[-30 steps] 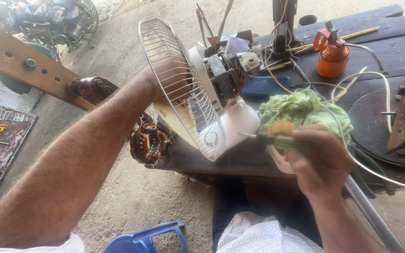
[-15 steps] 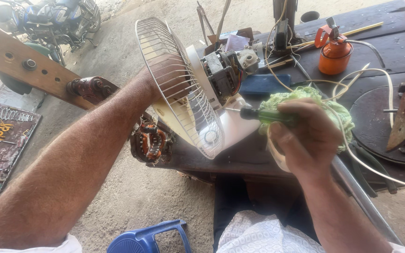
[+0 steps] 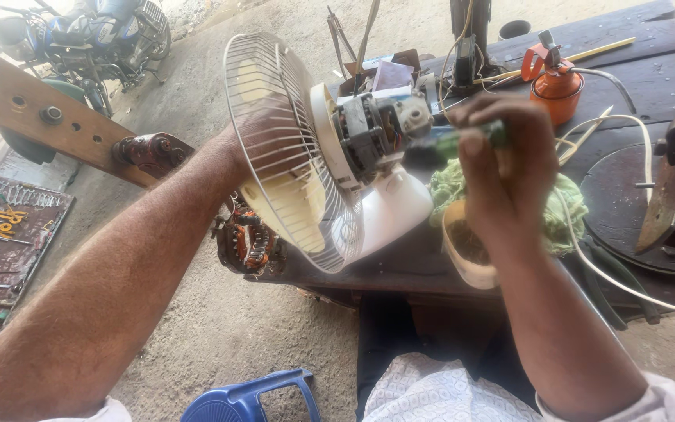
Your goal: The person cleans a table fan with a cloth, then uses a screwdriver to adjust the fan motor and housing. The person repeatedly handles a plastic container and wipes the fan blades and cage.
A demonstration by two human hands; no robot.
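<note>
Right hand [image 3: 501, 168] holds screwdriver [image 3: 462, 142] beside fan motor [image 3: 376, 133]

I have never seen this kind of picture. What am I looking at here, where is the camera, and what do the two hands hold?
The camera sits on a person's head and looks down, so both arms reach away from the viewer. There is only this one view.

The left hand is behind the wire grille of a small table fan and steadies it. The fan's rear cover is off, so its motor is bare.

The right hand grips a tool with a green handle, probably a screwdriver, pointed at the motor.

On the dark workbench lie a green cloth, an orange oil can, white cables and a small pale bowl. On the ground to the left are a tray of wrenches and a motorcycle.
</note>
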